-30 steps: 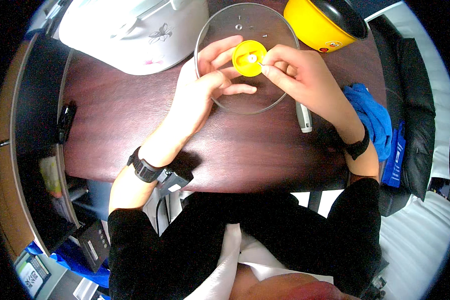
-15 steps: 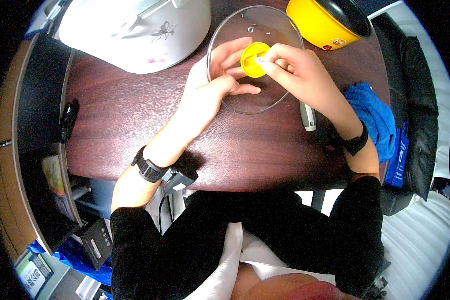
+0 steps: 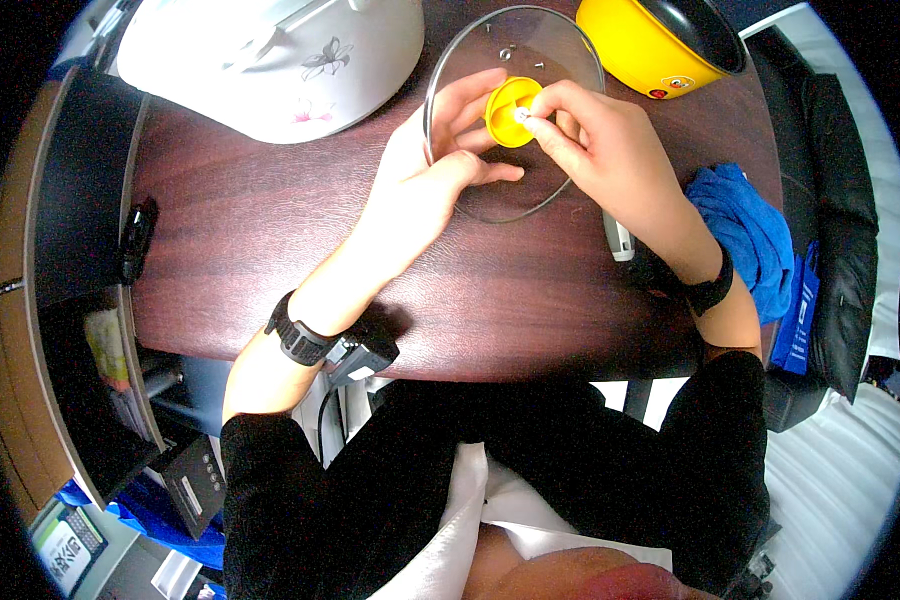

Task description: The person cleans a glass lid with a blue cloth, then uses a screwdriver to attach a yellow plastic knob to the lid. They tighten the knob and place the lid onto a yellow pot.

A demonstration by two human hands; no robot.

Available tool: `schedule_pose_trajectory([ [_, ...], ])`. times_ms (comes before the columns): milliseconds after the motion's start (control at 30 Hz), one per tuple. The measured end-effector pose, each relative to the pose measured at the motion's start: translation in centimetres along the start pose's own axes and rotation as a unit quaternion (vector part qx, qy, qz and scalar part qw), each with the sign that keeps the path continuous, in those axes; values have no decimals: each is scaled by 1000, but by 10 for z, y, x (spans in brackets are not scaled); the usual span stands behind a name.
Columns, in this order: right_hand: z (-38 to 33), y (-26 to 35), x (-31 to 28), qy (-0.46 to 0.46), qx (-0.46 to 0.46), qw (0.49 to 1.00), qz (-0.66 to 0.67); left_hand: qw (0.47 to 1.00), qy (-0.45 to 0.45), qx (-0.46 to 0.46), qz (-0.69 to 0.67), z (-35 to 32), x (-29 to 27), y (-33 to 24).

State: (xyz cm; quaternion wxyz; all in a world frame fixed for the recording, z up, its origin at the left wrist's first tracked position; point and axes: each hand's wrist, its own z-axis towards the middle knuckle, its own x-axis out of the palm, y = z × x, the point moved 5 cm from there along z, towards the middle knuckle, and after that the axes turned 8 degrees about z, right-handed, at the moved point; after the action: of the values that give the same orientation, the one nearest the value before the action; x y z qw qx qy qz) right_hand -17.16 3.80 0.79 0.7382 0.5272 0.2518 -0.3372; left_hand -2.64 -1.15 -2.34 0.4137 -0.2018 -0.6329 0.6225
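Note:
A round clear glass lid (image 3: 530, 195) with a metal rim is held tilted above the table by my left hand (image 3: 440, 150). The rim crosses that hand, whose fingers curve towards a round yellow knob (image 3: 502, 128) at the lid's middle. My right hand (image 3: 585, 130) pinches a small whitish piece (image 3: 522, 115) against the knob's hollow face. Its exact kind is too small to make out. Beyond the knob, a small ring (image 3: 506, 53) and a few tiny screws (image 3: 539, 65) show through the glass.
A white appliance (image 3: 280, 70) with a flower print stands at the far left, a yellow pot (image 3: 660, 45) at the far right. A grey-handled tool (image 3: 618, 238) lies under my right forearm. A blue towel (image 3: 745, 235) sits at the right edge, a black object (image 3: 138, 240) at the left.
The lid and knob have shifted slightly away from me and tilted a little more. Both hands moved with them, my right hand keeping its pinch at the knob.

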Motion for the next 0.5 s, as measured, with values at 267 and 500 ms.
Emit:
schedule_pose_trajectory([
  [267, 0, -6, 1, 24, 43, 999, 8, 1000, 9, 4, 6, -3, 3, 1],
  [500, -2, -13, 4, 16, 67, 996, 63, 994, 34, 30, 100, -3, 6, 1],
])
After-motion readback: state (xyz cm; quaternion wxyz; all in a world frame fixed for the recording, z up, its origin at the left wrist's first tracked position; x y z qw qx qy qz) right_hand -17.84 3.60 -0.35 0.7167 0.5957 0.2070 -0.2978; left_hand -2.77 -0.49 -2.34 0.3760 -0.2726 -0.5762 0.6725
